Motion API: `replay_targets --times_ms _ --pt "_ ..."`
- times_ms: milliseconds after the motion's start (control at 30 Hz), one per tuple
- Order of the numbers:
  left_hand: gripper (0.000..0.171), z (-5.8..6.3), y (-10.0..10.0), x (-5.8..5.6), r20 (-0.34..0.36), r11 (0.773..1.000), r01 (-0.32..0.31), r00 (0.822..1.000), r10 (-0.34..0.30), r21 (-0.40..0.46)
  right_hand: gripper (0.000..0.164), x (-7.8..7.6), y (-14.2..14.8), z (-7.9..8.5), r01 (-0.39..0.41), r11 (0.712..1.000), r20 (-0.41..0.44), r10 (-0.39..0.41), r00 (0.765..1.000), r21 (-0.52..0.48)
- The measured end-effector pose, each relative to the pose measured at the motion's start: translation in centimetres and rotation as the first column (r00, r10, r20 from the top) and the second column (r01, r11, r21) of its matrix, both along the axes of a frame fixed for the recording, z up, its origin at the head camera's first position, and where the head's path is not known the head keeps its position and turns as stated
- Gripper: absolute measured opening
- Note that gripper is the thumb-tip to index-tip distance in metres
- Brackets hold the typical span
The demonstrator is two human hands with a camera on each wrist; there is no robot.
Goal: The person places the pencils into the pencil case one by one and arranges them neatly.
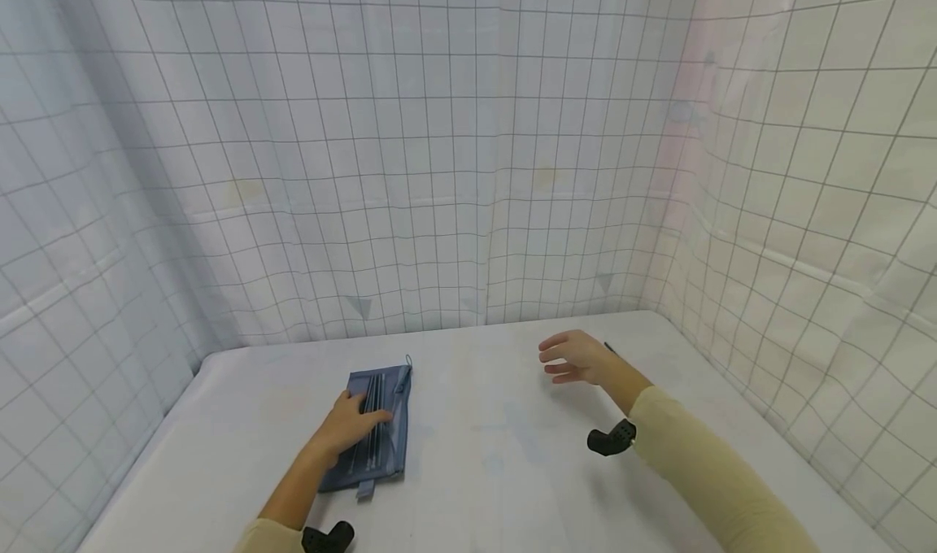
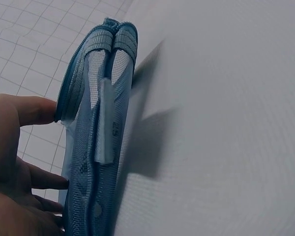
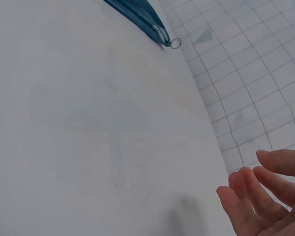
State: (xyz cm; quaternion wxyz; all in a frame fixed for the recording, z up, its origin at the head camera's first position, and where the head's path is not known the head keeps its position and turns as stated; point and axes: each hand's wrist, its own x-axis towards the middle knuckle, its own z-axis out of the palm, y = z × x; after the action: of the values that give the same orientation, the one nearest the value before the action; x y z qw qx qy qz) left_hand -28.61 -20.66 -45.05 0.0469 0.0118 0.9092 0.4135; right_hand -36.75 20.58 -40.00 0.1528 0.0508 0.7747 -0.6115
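Observation:
A blue zippered mesh pouch (image 1: 395, 439) lies on the left part of the table, with several thin, dark rods (image 1: 375, 423) visible at its upper face. My left hand (image 1: 351, 424) rests on the pouch, its fingers spread across the top. From the side, the left wrist view has the fingertips (image 2: 44, 110) against the face of the pouch (image 2: 91, 142), which has a small fabric tab. Over the right part of the table hovers my right hand (image 1: 574, 358), fingers loosely bent and nothing between them. The dark tip of a thin object (image 1: 609, 347) peeks out behind the right wrist, mostly hidden.
The white table (image 1: 483, 488) carries all this. Grid-patterned white curtains (image 1: 454, 171) hang behind it and along both sides. A black wrist device (image 1: 611, 439) sits at the right sleeve, another (image 1: 328, 537) at the left. A small ring (image 3: 176, 44) hangs from the pouch's zip end.

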Motion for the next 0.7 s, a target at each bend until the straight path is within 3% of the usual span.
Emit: replay_targets --times_ms 333,700 --pt "0.084 -0.1 0.0 0.0 -0.003 1.0 -0.002 1.0 0.002 -0.009 0.046 0.2 2.7 -0.3 0.005 1.0 -0.012 -0.005 1.0 0.015" --pt "0.086 -0.2 -0.1 -0.1 -0.006 1.0 -0.005 1.0 0.005 -0.008 0.047 0.6 5.1 -0.4 -0.009 0.995 -0.041 0.013 0.999 0.104"
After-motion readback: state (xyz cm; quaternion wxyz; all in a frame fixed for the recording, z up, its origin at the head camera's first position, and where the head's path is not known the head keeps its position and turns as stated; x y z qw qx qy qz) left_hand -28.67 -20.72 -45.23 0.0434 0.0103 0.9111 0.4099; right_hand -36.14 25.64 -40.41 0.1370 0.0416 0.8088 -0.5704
